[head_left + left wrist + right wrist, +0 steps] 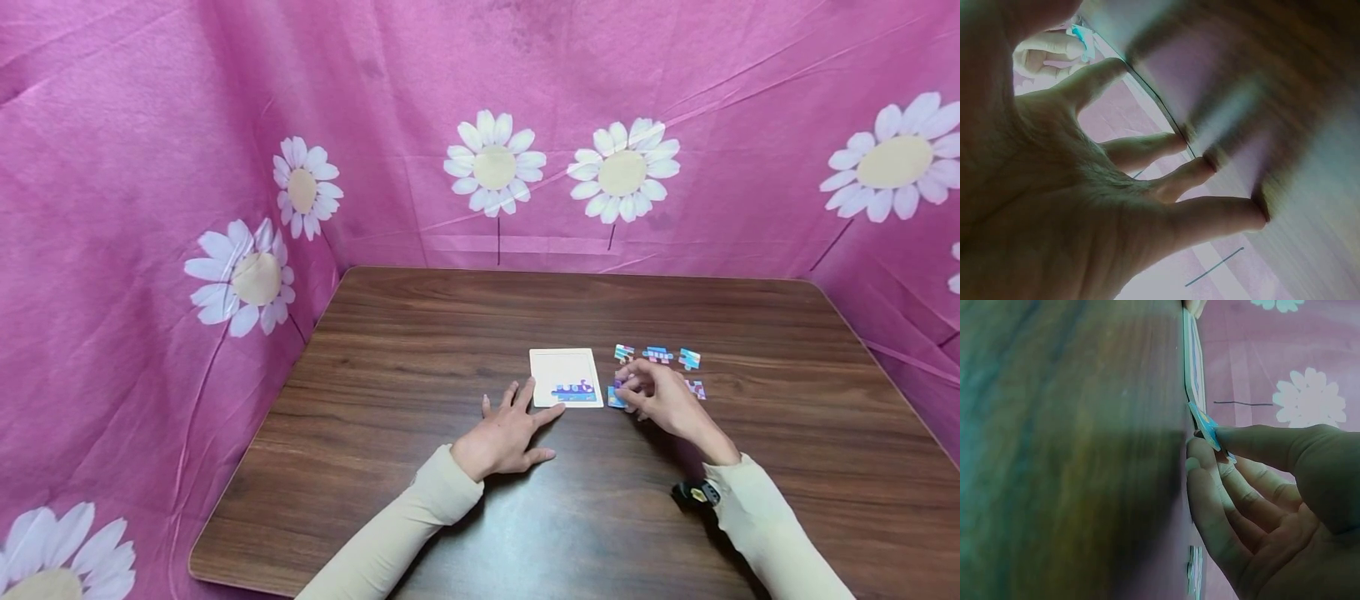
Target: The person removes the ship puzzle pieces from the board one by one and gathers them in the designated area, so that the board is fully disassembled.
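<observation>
A square white puzzle tray (547, 371) lies on the table with joined purple and blue pieces (574, 391) along its lower right. My left hand (504, 435) is spread with its fingertips at the tray's left and lower edges. Just right of the tray, my right hand (662, 400) pinches a blue puzzle piece (617, 397) between thumb and fingers. In the right wrist view that piece (1205, 425) is tilted up, close to the tray's edge (1192, 362). Part of the piece is hidden by the fingers.
Loose puzzle pieces lie beyond the right hand: one at the left (624, 353), a striped one (657, 355) and a blue one (690, 359). A purple piece (697, 389) lies right of the hand. A pink flowered cloth (555, 75) hangs behind the wooden table (420, 333).
</observation>
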Demonstrator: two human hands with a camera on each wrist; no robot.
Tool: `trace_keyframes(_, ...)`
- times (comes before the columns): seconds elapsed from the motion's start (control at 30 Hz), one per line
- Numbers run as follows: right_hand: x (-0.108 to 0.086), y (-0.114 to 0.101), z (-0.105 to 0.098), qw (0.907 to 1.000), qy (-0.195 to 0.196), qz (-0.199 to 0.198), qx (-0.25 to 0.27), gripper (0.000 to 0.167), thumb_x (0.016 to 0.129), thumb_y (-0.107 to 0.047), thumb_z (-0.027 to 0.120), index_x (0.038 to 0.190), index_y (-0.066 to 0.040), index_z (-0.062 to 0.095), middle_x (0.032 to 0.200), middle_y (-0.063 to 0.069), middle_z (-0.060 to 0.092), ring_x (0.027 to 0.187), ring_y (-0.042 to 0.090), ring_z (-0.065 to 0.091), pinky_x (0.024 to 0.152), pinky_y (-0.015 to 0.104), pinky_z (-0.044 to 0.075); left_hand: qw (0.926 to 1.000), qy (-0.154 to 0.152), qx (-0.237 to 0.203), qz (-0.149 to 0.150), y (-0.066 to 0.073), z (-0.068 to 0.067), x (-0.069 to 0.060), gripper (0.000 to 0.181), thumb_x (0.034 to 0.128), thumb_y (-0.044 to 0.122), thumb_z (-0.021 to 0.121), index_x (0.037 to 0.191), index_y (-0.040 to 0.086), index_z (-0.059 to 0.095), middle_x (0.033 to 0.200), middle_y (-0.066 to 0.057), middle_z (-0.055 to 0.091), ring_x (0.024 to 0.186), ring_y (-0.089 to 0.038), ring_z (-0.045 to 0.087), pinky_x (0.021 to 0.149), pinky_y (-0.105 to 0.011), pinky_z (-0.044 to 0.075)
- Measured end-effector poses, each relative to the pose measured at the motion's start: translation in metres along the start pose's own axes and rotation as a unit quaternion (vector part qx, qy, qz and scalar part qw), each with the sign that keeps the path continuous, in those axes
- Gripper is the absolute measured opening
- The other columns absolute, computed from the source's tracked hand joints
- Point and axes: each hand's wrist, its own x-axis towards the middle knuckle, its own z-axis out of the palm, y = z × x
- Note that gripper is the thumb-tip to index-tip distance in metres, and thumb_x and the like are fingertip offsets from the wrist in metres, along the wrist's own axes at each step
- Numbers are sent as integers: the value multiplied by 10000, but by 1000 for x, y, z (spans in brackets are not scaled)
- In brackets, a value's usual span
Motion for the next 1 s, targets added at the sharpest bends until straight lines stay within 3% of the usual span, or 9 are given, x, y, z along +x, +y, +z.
trace_keyframes(0.47,-8,3,-6,9994,-148,269,-184,183,965,-59,727,1133,7,691,937,153,789,685,136,709,581,294,592,10000,8,14,25,0,0,0,676,1003,543,624,1613,421,360,1726,-185,210,1564,-443,317,1091,-742,414)
trace_keyframes(1.0,-9,6,-8,9983,42,130,-563,236,893,-110,821,1089,-15,730,965,139,737,659,98,628,560,246,532,10000,-4,-5,-8,0,0,0,682,997,549,629,1612,432,357,1727,-177,214,1572,-428,309,1100,-739,408)
